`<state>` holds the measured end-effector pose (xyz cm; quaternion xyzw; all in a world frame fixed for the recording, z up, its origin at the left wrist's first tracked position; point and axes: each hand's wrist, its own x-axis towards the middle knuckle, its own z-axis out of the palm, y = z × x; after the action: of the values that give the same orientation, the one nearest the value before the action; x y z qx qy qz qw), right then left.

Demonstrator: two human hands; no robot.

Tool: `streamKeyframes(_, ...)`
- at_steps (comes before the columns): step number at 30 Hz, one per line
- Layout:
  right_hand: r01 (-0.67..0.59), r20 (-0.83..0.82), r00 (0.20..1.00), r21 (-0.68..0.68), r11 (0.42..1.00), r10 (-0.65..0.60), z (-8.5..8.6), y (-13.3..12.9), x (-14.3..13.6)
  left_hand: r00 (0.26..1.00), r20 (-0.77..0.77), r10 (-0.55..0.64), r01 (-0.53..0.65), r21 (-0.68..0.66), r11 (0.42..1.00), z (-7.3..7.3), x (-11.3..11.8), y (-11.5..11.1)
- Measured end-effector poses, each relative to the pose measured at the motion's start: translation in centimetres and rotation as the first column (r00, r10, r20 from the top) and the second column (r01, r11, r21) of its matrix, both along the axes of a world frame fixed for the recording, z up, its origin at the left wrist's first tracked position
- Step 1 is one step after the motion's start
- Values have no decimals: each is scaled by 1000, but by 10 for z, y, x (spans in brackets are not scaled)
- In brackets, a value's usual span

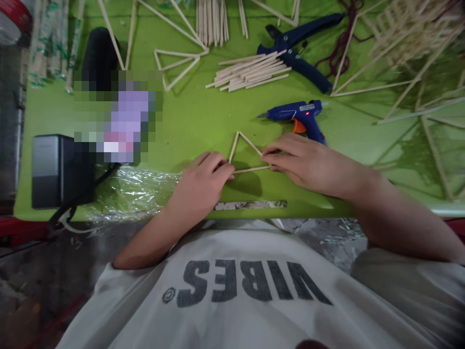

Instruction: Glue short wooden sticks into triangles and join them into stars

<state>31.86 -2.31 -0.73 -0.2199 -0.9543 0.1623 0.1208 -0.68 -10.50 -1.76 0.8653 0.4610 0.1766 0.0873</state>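
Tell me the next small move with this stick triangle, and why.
Probably keep both corners pinched a moment longer. The left hand presses the triangle at its lower left corner and the right hand at its right corner, on the green table. The glue gun lies set down just behind, so the joints may be freshly glued; whether they have set cannot be told.

a pixelated patch (119,116) masks something on the table (189,116); stick frames (410,43) run off the top-right edge.
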Motion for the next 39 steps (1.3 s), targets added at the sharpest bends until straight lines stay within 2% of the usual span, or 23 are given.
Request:
streamKeyframes(9,15,-20,1000,-23,1000,-15,-6,2,0,1000,6,-2,2,-2,1000,0,0,1)
streamKeyframes(26,5,-31,1000,5,1000,-5,-6,0,-2,1000,-19,3,-3,-17,1000,2,0,1)
streamKeyframes(31,6,-34,999,21,1000,-6,-5,-2,-2,1000,26,2,-1,-22,1000,3,-1,0)
streamKeyframes(39,-4,-17,1000,34,999,4,-4,-2,-1,991,92,93,-84,-104,991,-1,-7,-2)
